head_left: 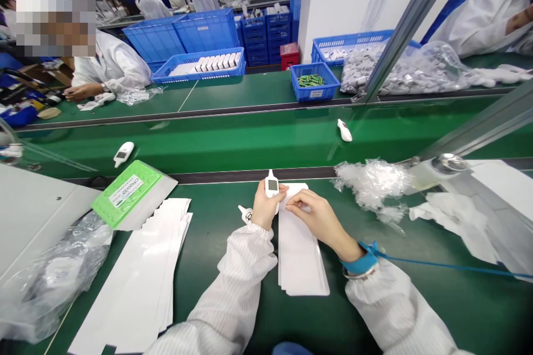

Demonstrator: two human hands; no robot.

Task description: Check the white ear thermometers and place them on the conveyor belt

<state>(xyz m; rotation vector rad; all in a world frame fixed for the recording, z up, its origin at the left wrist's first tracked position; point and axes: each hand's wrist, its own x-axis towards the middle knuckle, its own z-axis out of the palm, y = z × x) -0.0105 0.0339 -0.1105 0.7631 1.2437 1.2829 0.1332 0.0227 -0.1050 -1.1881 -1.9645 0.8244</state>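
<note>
My left hand (265,205) is wrapped round a white ear thermometer (272,185), its narrow probe tip pointing away from me and its small grey screen facing up. Just to the right, my right hand (314,213) is closed in a pinch above a stack of white sheets (302,266). Whatever its fingertips hold, if anything, is too small to make out. A blue wrist strap (360,259) with a cord circles my right wrist. Partly hidden by my left wrist, a second white device (245,213) lies on the green table.
White sheets (137,266) and a green-labelled pad (129,191) lie left, near a plastic bag (62,272). Crumpled clear film (375,183) sits right. Beyond the table edge, a green belt (233,144) carries a thermometer (124,153) and another white device (344,130). A co-worker (112,58) sits opposite.
</note>
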